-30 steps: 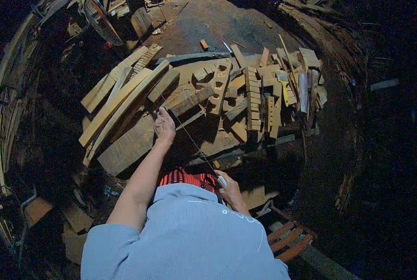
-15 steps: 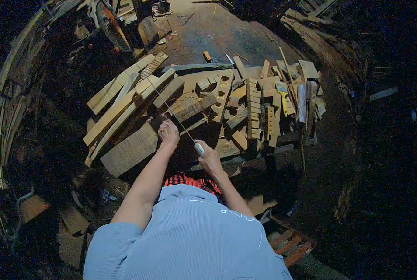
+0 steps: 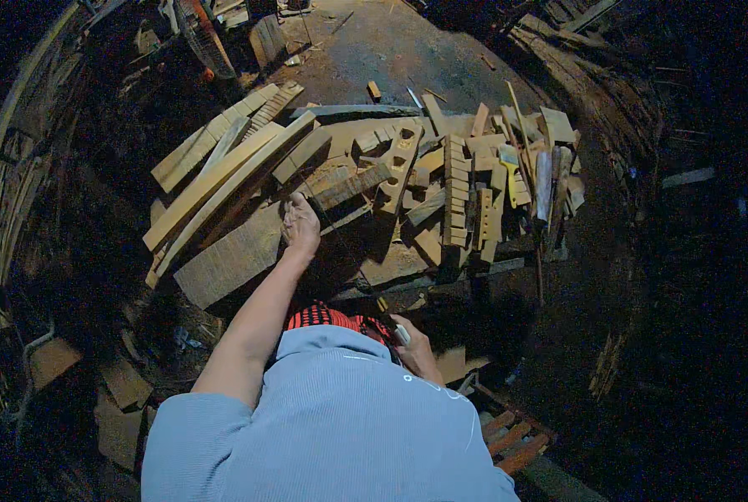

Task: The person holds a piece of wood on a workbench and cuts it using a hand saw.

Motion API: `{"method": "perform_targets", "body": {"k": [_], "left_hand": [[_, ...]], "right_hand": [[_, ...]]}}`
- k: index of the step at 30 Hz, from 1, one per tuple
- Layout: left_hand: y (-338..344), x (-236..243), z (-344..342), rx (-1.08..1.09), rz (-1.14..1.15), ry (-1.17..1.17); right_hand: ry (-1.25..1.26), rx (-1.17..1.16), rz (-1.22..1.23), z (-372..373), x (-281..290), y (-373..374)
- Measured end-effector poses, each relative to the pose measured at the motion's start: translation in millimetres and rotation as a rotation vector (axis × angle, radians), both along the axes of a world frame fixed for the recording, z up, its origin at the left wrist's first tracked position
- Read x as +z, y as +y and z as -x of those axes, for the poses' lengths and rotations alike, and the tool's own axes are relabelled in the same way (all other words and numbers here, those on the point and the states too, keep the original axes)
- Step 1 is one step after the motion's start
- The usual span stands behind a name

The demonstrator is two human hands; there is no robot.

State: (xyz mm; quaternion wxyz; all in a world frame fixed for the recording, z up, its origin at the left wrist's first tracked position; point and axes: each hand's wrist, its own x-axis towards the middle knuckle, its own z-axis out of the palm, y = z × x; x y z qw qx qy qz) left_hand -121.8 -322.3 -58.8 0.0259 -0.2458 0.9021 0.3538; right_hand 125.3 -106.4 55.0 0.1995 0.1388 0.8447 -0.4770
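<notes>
My left hand [image 3: 301, 226] is closed at the right end of a broad wooden block [image 3: 232, 255], its fingers curled against the wood; the exact grip is partly hidden. Low and close to my body, my right hand [image 3: 418, 353] is closed around the white handle [image 3: 402, 335] of a long, thin-bladed hand tool, probably a saw seen edge-on. Its dark blade [image 3: 330, 223] slants up and left, passing just right of my left hand. Beyond lie long wooden beams [image 3: 227, 188] and a shorter block [image 3: 303, 157].
Notched wood strips [image 3: 455, 192], a board with holes [image 3: 401, 159] and a yellow-handled brush [image 3: 509, 171] lie on the crowded bench to the right. A fan [image 3: 204, 38] stands at the far left. Slatted wood [image 3: 512, 439] sits low at the right.
My right hand has drawn the tool back toward my body, down and to the right. My left hand stays at the block. The whole view has shifted slightly.
</notes>
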Motion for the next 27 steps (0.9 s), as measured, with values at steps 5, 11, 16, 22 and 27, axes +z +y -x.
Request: {"method": "perform_targets", "body": {"k": [5,11,16,22,27], "left_hand": [[-1,-1,-4,-0.172,0.201,-0.016],[-7,-7,-3,-0.228,0.276,-0.036],[-12,8,-4,-0.245,0.190,-0.112],[-44,2,-19,-0.242,-0.157,0.124],[-25,14,-22,-0.337,0.197,-0.001]], "right_hand": [[0.149,0.099,-0.037,62,-27,-22],[0.378,0.232,-0.112,153,-39,-62],[0.282,0.173,-0.152,156,-14,-62],[0.431,0.061,-0.038,103,-5,-47],[0.431,0.113,-0.136,76,-21,-35]]}}
